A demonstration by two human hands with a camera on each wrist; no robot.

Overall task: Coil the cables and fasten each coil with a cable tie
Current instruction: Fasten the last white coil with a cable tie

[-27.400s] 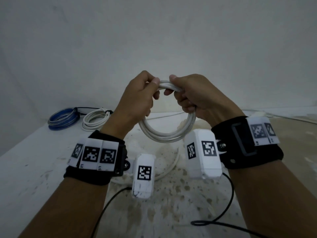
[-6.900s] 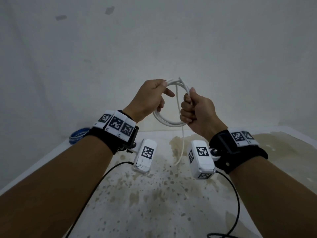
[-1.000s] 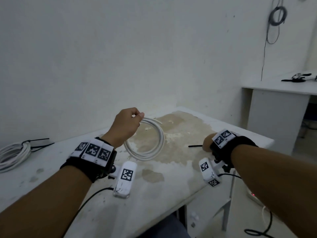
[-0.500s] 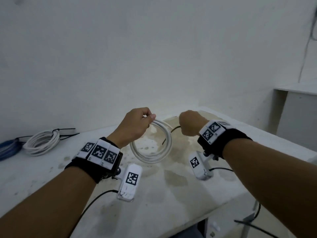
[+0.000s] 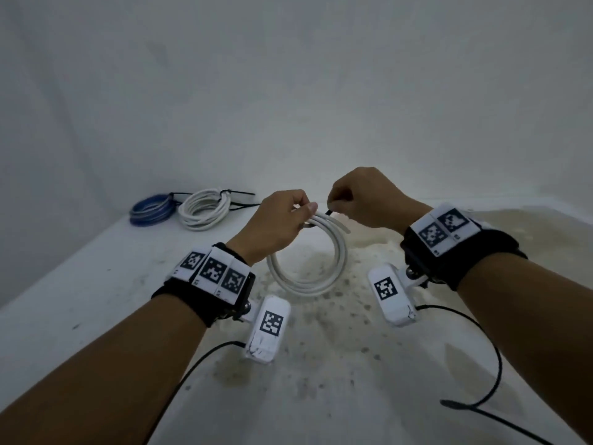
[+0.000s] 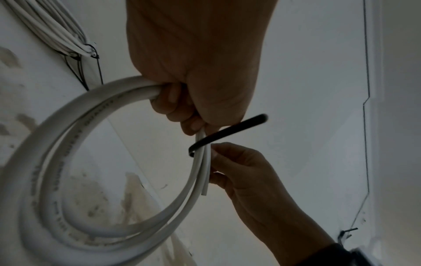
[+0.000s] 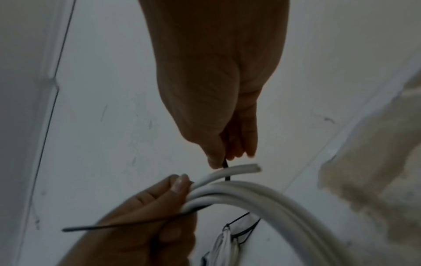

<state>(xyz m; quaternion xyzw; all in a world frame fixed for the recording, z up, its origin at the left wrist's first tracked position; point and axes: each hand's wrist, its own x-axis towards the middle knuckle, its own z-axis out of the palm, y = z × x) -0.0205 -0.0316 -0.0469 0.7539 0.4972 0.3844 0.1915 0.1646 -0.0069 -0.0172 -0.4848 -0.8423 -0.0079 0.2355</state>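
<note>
The left hand (image 5: 276, 220) grips the coil of thick white round cable (image 5: 308, 255) at its top, fingers curled round the gathered turns, and holds it clear above the stained white table (image 5: 80, 300). The right hand (image 5: 362, 197) pinches one end of a thin black plastic cable tie (image 6: 227, 133) between thumb and fingertips, just beside the left thumb. In the left wrist view the tie lies bent across the strands at the grip point, its free tail projecting past the left hand; it is not yet closed into a loop. The cut end of the cable (image 7: 246, 169) sticks out just beyond the left fingers (image 7: 180, 181). To do this step well, keep all turns bunched under the left grip, pass the tie fully round every strand including the loose end, then feed the tail into the head and draw it snug. Likely fault: a strand escaping the loop. Two finished coils, one blue (image 5: 152, 208) and one white (image 5: 205, 208), lie tied at the far left of the table.
</note>
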